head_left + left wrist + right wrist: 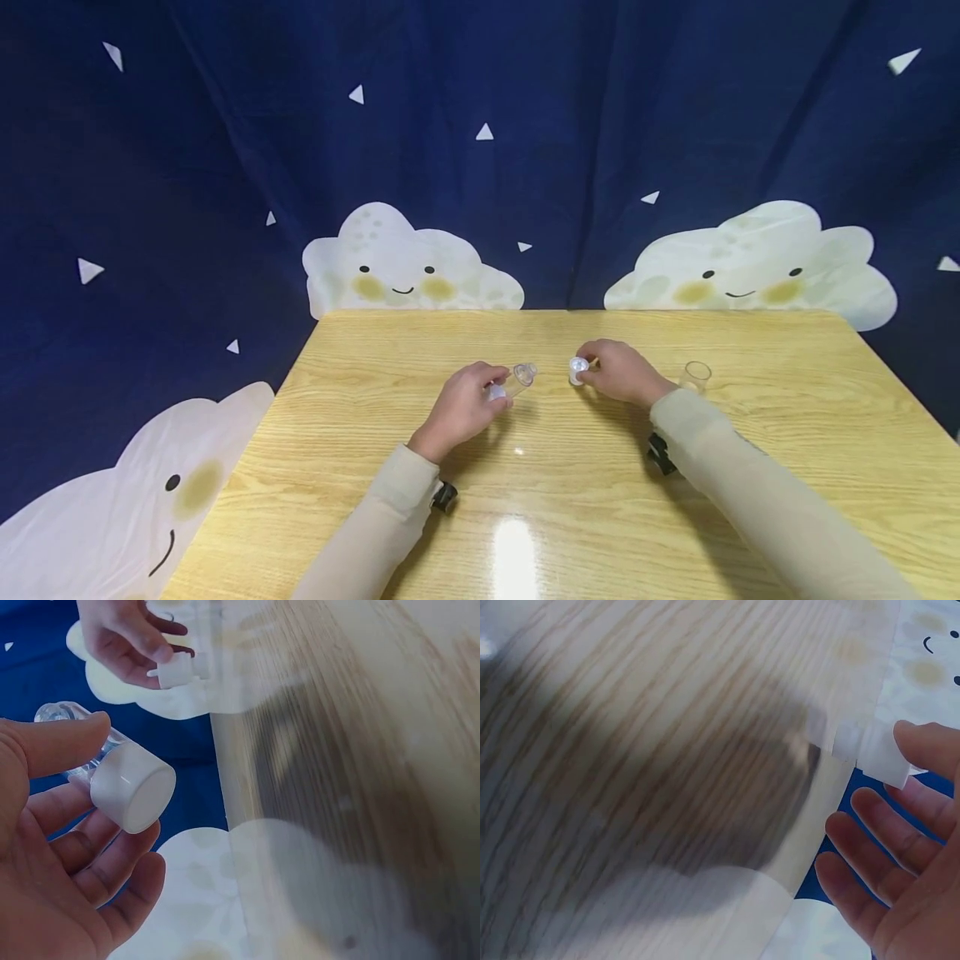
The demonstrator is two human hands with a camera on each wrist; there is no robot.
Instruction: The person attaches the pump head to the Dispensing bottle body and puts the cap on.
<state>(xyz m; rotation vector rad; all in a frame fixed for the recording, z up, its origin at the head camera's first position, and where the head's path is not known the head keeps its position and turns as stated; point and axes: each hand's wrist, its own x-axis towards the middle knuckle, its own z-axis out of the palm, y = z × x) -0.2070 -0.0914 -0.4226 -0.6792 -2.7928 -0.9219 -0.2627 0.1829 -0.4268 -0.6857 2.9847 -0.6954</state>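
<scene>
Out front, my left hand [462, 405] pinches a clear white-capped bottle [516, 383], right hand [619, 372] a white cylinder [577, 373]; slackening could drop either.

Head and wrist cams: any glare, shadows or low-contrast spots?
Head: bright glare on the table at bottom centre, soft shadows near the left hand and right hand; left wrist: dimmer, with a cloud mirrored in the tabletop; right wrist: also dim, a broad dark patch across the table, and the white piece partly blends into pale surroundings.
</scene>
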